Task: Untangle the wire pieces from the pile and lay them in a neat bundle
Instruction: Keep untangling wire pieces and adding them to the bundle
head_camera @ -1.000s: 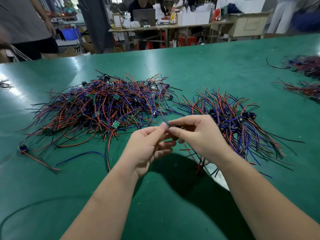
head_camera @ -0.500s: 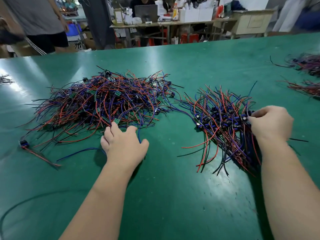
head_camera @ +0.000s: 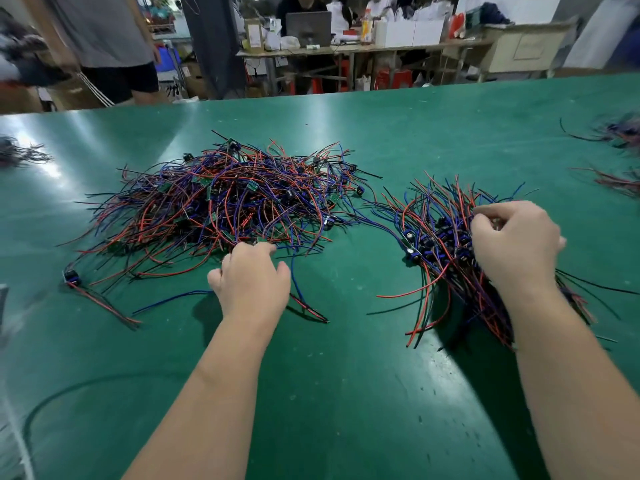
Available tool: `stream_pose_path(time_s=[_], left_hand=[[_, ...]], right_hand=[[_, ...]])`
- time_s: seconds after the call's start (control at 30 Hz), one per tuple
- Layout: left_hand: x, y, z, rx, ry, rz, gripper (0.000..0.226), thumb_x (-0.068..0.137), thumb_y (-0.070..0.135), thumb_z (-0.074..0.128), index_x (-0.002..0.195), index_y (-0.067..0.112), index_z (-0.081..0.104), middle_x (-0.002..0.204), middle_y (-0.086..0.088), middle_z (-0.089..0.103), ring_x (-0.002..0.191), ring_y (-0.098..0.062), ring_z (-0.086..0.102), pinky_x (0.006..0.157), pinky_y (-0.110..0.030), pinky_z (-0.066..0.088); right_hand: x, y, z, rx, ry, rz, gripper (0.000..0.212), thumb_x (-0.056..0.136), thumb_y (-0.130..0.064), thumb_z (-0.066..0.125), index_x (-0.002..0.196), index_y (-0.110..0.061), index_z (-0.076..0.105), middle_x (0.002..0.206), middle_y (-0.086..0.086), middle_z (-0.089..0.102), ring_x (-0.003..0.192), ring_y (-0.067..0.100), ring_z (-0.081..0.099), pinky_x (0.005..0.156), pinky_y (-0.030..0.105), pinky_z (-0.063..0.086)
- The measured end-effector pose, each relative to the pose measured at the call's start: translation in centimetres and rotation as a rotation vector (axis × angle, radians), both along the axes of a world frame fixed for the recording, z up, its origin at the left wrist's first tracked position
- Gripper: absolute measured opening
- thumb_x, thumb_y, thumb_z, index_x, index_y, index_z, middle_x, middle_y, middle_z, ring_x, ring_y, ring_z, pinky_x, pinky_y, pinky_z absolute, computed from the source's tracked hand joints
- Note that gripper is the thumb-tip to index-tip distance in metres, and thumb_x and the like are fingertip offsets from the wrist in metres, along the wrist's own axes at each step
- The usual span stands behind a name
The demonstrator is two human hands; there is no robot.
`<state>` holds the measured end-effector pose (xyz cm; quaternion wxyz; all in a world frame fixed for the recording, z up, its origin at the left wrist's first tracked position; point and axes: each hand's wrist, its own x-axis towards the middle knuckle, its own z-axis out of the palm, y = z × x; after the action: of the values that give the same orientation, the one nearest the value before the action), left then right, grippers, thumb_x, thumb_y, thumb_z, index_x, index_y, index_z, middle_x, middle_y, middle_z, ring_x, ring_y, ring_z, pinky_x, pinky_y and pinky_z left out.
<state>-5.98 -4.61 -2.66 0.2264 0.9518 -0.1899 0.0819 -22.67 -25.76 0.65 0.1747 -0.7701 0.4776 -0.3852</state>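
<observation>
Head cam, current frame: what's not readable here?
Head view, left hand: fingertips hidden behind the hand itself at the tangled pile edge; grip unclear.
Head view, right hand: fingers curled over the bundle; whether they pinch a wire is blurred.
Head view, wire heaps at the right edge: cut off by the frame, motion-blurred.

Left hand (head_camera: 251,284) now at pile (head_camera: 221,202) edge

head cam | head-worn – forward and down | close over table (head_camera: 346,393)
</observation>
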Motion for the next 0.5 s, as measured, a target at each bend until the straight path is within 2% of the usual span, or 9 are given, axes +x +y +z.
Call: stream_pose_path(time_s=[0.07, 0.1, 0.17, 0.2, 0.27, 0.33, 0.4, 0.5], left_hand=[[-0.4, -0.1, 0.5, -0.254, -0.085, -0.089, 0.03, 0.091, 0.024, 0.058, 0.119, 0.024, 0.065, 0.112, -0.002, 0.059, 0.107, -0.022, 0.054, 0.092, -0.037, 0.031], [-0.8, -0.3, 0.9, -0.39, -0.136, -0.159, 0.028, 0.09, 0.019, 0.06, 0.117, 0.02, 0.067, 0.108, -0.003, 0.06, 0.102, -0.021, 0.056, 0.09, -0.035, 0.035], [-1.8, -0.8, 1.6, -0.576, -0.235, -0.316, 0.027, 0.088, 0.009, 0.062, 0.114, 0.01, 0.069, 0.099, -0.007, 0.06, 0.09, -0.018, 0.056, 0.084, -0.025, 0.041], [-2.5, -1.0, 1.8, -0.607, -0.276, -0.385, 0.026, 0.088, 0.005, 0.063, 0.113, 0.007, 0.069, 0.097, -0.007, 0.059, 0.086, -0.014, 0.054, 0.083, -0.018, 0.041], [-3.8, -1.5, 1.7, -0.58, -0.334, -0.524, 0.027, 0.086, 0.004, 0.063, 0.112, 0.004, 0.069, 0.096, -0.008, 0.058, 0.086, -0.011, 0.052, 0.084, -0.012, 0.04], [-5.1, -2.0, 1.3, -0.492, -0.345, -0.653, 0.028, 0.084, 0.008, 0.063, 0.111, 0.005, 0.069, 0.097, -0.01, 0.059, 0.087, -0.018, 0.056, 0.083, -0.03, 0.049], [-6.4, -2.3, 0.9, -0.382, -0.378, -0.734, 0.027, 0.079, 0.013, 0.065, 0.104, 0.008, 0.071, 0.098, -0.009, 0.061, 0.081, -0.026, 0.061, 0.071, -0.04, 0.052], [-7.3, -2.7, 0.6, -0.266, -0.46, -0.801, 0.028, 0.075, 0.017, 0.067, 0.103, 0.012, 0.072, 0.098, -0.007, 0.062, 0.072, -0.026, 0.06, 0.064, -0.037, 0.051]], right_hand=[[0.7, 1.1, -0.2, 0.043, -0.07, 0.066, 0.021, 0.081, -0.016, 0.056, 0.09, -0.019, 0.076, 0.084, -0.001, 0.068, 0.083, 0.021, 0.058, 0.089, 0.036, 0.042], [1.1, 1.5, -0.3, 0.131, -0.144, 0.132, 0.02, 0.08, -0.015, 0.058, 0.089, -0.017, 0.076, 0.077, -0.003, 0.069, 0.074, 0.016, 0.06, 0.08, 0.029, 0.048], [1.9, 2.7, -0.2, 0.458, -0.312, 0.352, 0.014, 0.083, -0.013, 0.061, 0.086, -0.012, 0.075, 0.068, -0.001, 0.069, 0.054, 0.009, 0.058, 0.055, 0.017, 0.046], [2.2, 3.4, -0.2, 0.657, -0.371, 0.476, 0.014, 0.086, -0.018, 0.063, 0.086, -0.009, 0.074, 0.068, 0.0, 0.07, 0.049, 0.009, 0.057, 0.048, 0.018, 0.042], [2.8, 4.5, -0.3, 0.99, -0.413, 0.665, 0.036, 0.084, -0.043, 0.063, 0.089, -0.008, 0.07, 0.074, 0.003, 0.072, 0.047, 0.01, 0.055, 0.044, 0.018, 0.036], [3.3, 5.2, -0.4, 1.155, -0.466, 0.758, 0.056, 0.064, -0.058, 0.064, 0.091, -0.01, 0.068, 0.074, 0.002, 0.071, 0.047, 0.009, 0.054, 0.043, 0.017, 0.036], [3.6, 5.2, -0.5, 1.225, -0.53, 0.743, 0.054, 0.056, -0.057, 0.066, 0.088, -0.013, 0.067, 0.065, -0.002, 0.067, 0.045, 0.007, 0.052, 0.043, 0.016, 0.039], [3.3, 4.9, -0.6, 1.199, -0.538, 0.685, 0.042, 0.06, -0.045, 0.07, 0.086, -0.013, 0.063, 0.053, -0.006, 0.055, 0.042, 0.005, 0.047, 0.044, 0.016, 0.04]])
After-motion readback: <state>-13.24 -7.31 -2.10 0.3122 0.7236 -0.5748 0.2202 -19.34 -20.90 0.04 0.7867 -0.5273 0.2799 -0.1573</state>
